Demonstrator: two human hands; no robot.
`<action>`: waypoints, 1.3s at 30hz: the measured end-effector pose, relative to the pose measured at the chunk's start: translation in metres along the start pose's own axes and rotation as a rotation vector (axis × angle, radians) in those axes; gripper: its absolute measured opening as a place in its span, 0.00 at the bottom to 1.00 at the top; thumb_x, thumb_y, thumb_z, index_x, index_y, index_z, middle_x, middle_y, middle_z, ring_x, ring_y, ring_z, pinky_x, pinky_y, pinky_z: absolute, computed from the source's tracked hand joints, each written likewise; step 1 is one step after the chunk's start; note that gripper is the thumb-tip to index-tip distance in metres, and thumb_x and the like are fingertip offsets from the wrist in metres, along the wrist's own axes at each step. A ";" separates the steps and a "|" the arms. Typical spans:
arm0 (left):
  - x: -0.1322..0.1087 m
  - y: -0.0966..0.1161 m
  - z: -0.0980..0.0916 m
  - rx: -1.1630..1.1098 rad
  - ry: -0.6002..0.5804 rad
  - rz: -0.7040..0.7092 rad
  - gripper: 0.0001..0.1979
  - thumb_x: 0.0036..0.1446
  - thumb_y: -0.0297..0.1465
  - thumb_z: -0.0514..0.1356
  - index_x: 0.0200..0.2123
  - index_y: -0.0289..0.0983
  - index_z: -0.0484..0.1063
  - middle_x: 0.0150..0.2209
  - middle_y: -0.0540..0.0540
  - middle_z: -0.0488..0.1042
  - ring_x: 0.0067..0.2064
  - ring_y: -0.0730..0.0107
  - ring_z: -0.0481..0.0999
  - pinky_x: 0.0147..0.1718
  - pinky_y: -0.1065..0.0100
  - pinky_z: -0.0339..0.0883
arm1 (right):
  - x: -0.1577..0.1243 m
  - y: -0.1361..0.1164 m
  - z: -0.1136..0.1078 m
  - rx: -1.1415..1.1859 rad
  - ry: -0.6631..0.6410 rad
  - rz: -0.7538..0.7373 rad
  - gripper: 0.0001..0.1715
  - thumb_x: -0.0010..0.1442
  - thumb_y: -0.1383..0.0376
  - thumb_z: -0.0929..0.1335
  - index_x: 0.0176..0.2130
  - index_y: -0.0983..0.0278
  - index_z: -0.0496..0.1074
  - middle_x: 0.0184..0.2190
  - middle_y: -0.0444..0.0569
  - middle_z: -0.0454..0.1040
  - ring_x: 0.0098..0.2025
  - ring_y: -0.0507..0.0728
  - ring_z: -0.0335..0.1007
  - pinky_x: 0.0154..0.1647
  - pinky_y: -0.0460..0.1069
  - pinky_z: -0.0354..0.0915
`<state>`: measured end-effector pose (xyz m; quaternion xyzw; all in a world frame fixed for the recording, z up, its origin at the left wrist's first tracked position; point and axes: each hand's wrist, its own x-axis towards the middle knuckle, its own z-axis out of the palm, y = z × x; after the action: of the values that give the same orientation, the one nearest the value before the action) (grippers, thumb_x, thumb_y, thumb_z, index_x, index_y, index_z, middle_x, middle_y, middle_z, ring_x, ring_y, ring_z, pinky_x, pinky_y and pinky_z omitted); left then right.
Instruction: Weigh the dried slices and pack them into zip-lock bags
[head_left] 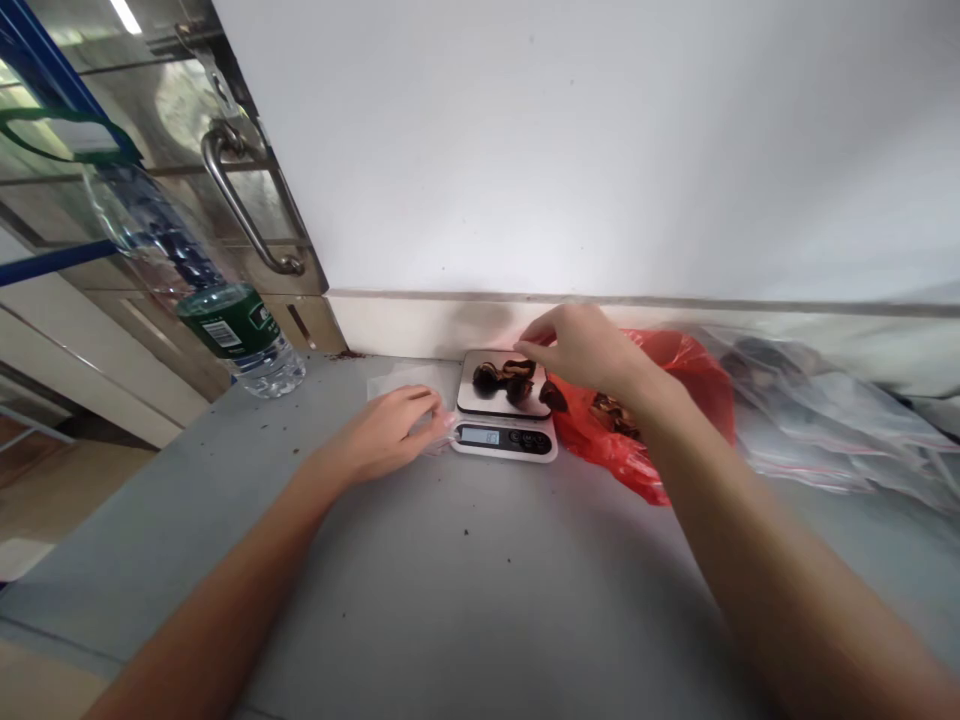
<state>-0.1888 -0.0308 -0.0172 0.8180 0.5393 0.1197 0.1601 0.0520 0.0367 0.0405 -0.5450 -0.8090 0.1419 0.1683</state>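
Several dark, curled dried pieces lie clustered on the steel top of the small white digital scale, which rests on the grey table; one more leans at the plate's right edge, beside the red plastic bag with similar pieces inside. The right hand is over the back of the scale, its thumb and fingers bent down close to the pieces; whether they pinch one, I cannot tell. The left hand has thumb and fingers closed on the clear plastic bag just left of the scale. The pieces look shrivelled and dry, so they are probably very light, fairly stiff and apt to crack or shed crumbs if squeezed. Their wrinkled surfaces should give good grip: a gentle thumb-and-finger hold on a thick, rounded part suits better than a thin rim. The clear bag looks thin, limp and slippery, best held by its edge.
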 end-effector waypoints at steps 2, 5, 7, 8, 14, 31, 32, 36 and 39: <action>0.000 0.002 0.000 0.003 -0.006 -0.003 0.26 0.70 0.50 0.42 0.37 0.39 0.71 0.43 0.40 0.77 0.48 0.50 0.77 0.49 0.53 0.70 | -0.005 0.007 -0.012 -0.017 0.045 -0.019 0.10 0.62 0.68 0.69 0.31 0.65 0.81 0.29 0.50 0.81 0.30 0.55 0.72 0.31 0.50 0.63; -0.001 0.004 0.000 0.016 -0.008 -0.002 0.26 0.70 0.49 0.42 0.36 0.39 0.71 0.42 0.40 0.77 0.46 0.52 0.77 0.48 0.54 0.70 | -0.015 0.016 -0.032 -0.037 0.048 0.013 0.09 0.59 0.67 0.69 0.35 0.65 0.82 0.33 0.52 0.83 0.33 0.57 0.75 0.32 0.50 0.65; -0.001 0.004 0.000 0.018 -0.015 0.003 0.26 0.71 0.48 0.42 0.36 0.39 0.71 0.41 0.40 0.77 0.46 0.52 0.76 0.48 0.54 0.69 | -0.022 0.017 -0.040 -0.061 -0.017 0.030 0.09 0.58 0.67 0.70 0.34 0.63 0.82 0.34 0.52 0.83 0.34 0.57 0.76 0.32 0.49 0.65; -0.001 0.005 0.001 0.014 -0.018 0.004 0.26 0.71 0.48 0.42 0.35 0.39 0.71 0.42 0.41 0.77 0.47 0.52 0.76 0.48 0.54 0.69 | -0.024 0.017 -0.042 -0.072 -0.062 0.028 0.08 0.57 0.66 0.70 0.34 0.62 0.82 0.35 0.51 0.83 0.34 0.57 0.76 0.32 0.49 0.66; -0.001 0.004 0.001 -0.007 -0.020 -0.012 0.28 0.71 0.49 0.41 0.35 0.39 0.72 0.43 0.41 0.78 0.48 0.52 0.76 0.49 0.55 0.68 | -0.026 0.004 -0.021 -0.132 -0.325 0.115 0.08 0.52 0.71 0.71 0.34 0.61 0.76 0.27 0.45 0.77 0.27 0.54 0.70 0.26 0.48 0.61; 0.000 0.002 0.001 -0.001 -0.019 -0.009 0.28 0.70 0.51 0.40 0.34 0.40 0.70 0.42 0.40 0.77 0.46 0.51 0.77 0.47 0.54 0.69 | -0.017 0.001 0.000 0.067 -0.044 0.178 0.11 0.52 0.78 0.71 0.27 0.63 0.71 0.34 0.50 0.80 0.33 0.54 0.73 0.29 0.46 0.63; 0.000 0.002 0.001 -0.006 -0.014 -0.012 0.28 0.70 0.51 0.40 0.34 0.40 0.70 0.42 0.40 0.77 0.46 0.52 0.77 0.46 0.54 0.69 | -0.017 0.001 0.000 0.083 -0.033 0.179 0.10 0.53 0.77 0.72 0.28 0.63 0.72 0.35 0.50 0.81 0.33 0.54 0.74 0.30 0.46 0.64; -0.003 0.001 -0.009 0.000 0.030 0.010 0.26 0.68 0.52 0.44 0.35 0.40 0.70 0.41 0.42 0.77 0.45 0.54 0.77 0.48 0.56 0.69 | -0.019 0.006 -0.006 0.097 -0.013 0.166 0.06 0.54 0.73 0.72 0.29 0.63 0.74 0.32 0.49 0.81 0.29 0.54 0.73 0.28 0.47 0.63; -0.008 -0.002 -0.021 0.008 0.016 0.025 0.22 0.63 0.51 0.51 0.40 0.40 0.73 0.45 0.42 0.78 0.47 0.54 0.77 0.51 0.58 0.68 | -0.022 0.010 -0.015 0.066 -0.007 0.127 0.05 0.58 0.69 0.71 0.29 0.63 0.75 0.27 0.46 0.78 0.25 0.53 0.70 0.25 0.48 0.60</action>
<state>-0.2008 -0.0345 0.0011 0.8243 0.5309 0.1259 0.1508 0.0745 0.0211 0.0468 -0.5892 -0.7681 0.1806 0.1739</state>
